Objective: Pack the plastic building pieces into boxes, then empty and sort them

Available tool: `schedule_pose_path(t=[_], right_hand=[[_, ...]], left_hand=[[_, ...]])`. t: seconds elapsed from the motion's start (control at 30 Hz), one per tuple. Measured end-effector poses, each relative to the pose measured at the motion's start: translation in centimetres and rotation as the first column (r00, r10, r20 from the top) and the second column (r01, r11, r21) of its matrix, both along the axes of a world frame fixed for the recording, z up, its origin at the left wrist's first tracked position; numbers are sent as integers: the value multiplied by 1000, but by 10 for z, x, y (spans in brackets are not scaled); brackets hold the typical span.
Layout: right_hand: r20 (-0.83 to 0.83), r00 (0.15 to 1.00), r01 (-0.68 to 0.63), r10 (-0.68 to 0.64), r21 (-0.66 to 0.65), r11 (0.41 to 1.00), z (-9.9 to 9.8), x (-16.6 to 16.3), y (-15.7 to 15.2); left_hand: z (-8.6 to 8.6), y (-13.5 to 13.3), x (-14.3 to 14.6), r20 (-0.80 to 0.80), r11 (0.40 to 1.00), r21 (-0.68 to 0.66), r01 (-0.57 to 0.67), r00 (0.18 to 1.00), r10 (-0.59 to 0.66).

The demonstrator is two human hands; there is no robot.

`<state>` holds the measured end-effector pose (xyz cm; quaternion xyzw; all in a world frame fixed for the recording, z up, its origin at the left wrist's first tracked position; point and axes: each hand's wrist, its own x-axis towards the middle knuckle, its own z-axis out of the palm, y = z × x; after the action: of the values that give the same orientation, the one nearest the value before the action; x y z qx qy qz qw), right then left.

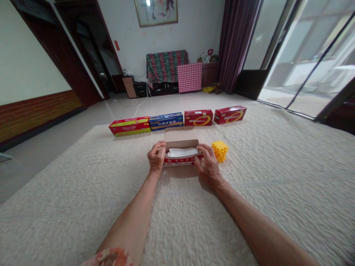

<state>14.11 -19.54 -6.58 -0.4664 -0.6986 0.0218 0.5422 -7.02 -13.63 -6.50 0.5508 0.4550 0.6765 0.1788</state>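
A red and white cardboard box [179,161] rests in front of me on the quilted cover, its lid flap [179,134] folded back away from me. Inside lies something white and flat [183,152], perhaps paper or cloth. My left hand [156,156] is closed on the box's left end. On the right end, my right hand [208,166] grips the wall between thumb and fingers. Just right of that hand stands a stack of yellow toothed plastic pieces [220,150].
Beyond the open box stand a red and yellow-green box [130,126], a blue box [166,121] and two red boxes [198,118] in a row. The quilted cover [266,177] spreads around them. A cabinet with cloths [189,77] stands against the far wall.
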Motion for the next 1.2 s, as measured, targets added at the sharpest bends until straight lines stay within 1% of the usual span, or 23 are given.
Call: schedule_pose_path(t=[0.17,0.3,0.5,0.67,0.9,1.07,1.2], right_hand=[[9,1000,17,-17,-10,1000,0,0,0],[9,1000,13,-14,30,999,-2,0,1],[0,1000,-8,8,21,1000,-3,1,3],[-12,999,-44,44,44,998,-5,2,4],[-14,999,-45,45,21,999,-6,4,5],[-36,997,-68,67,-14,998,-4,5,1],[-29,996,-79,79,-7,997,-4,5,0]], left_hand=[[3,-1,2,66,1000,4,11,998,-12],[4,-1,3,82,1000,-7,15,997,-14],[1,1,2,133,999,23,43,990,-46],[-2,3,2,182,998,50,44,982,-52],[1,1,4,211,997,50,54,975,-63],[0,1,2,182,998,33,59,981,-64],[1,-1,2,181,998,27,62,981,-66]])
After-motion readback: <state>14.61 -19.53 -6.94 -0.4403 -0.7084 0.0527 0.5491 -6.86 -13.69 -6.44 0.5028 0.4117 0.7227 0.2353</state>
